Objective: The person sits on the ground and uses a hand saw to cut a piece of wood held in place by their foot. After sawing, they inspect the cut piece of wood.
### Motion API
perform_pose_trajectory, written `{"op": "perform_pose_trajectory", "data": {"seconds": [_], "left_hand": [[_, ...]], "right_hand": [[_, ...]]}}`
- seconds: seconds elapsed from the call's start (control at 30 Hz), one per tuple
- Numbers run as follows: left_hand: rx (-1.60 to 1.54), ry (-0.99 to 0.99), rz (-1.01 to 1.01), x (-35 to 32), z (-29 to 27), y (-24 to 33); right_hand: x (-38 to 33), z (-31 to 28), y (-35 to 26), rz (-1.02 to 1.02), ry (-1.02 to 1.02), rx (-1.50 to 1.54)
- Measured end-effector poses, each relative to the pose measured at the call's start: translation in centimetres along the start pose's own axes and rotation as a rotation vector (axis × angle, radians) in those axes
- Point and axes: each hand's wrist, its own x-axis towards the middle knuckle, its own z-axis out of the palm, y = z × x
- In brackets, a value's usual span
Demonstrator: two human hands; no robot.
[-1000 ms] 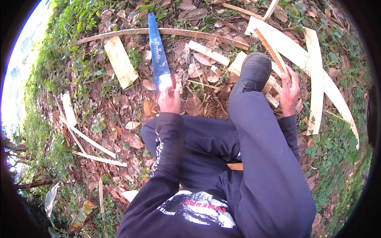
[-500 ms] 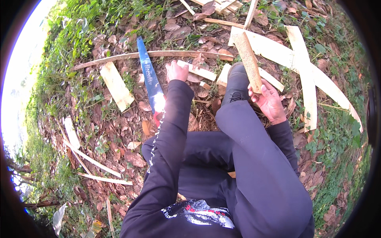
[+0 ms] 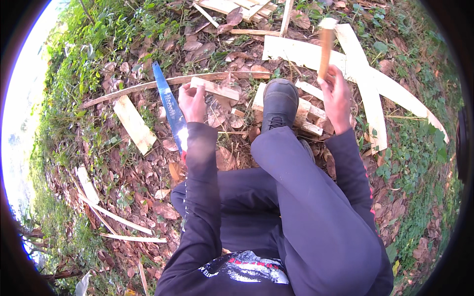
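Observation:
My left hand [image 3: 191,102] is closed on one end of a short pale wood block [image 3: 219,90], which points off to the right just above the leaves. Raised over the ground on the right, a brown-sided piece of wood [image 3: 326,53] stands nearly upright in my right hand [image 3: 338,101], gripped at its lower end. Just left of my left hand lies a handsaw [image 3: 168,103] with a blue blade; its red handle is mostly hidden by my sleeve. Between the hands, my dark boot [image 3: 280,104] presses on pale wood pieces [image 3: 308,118].
A long thin strip [image 3: 133,89] passes behind the saw, and a flat board [image 3: 134,124] lies to its left. Long curved boards [image 3: 373,86] cross at the right. More offcuts [image 3: 234,7] are piled at the far side. Narrow slats [image 3: 116,209] lie at the left among dry leaves.
My right hand has swung the piece of wood up and away from the boot, turning it more upright. My left hand has lifted the end of the short block slightly. The view has shifted.

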Motion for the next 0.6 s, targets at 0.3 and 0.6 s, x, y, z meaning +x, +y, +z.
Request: {"op": "perform_pose_trajectory", "data": {"seconds": [0.3,0.6], "left_hand": [[-0.475,0.238,0.205,-2.9,-2.3,5.4],[-0.542,-0.184,0.19,-9.4,5.1,15.2]], "right_hand": [[0.9,-2.1,6.4,0.065,-0.095,-0.068],[-4.0,1.7,-8.0,-0.069,-0.368,-0.004]]}}
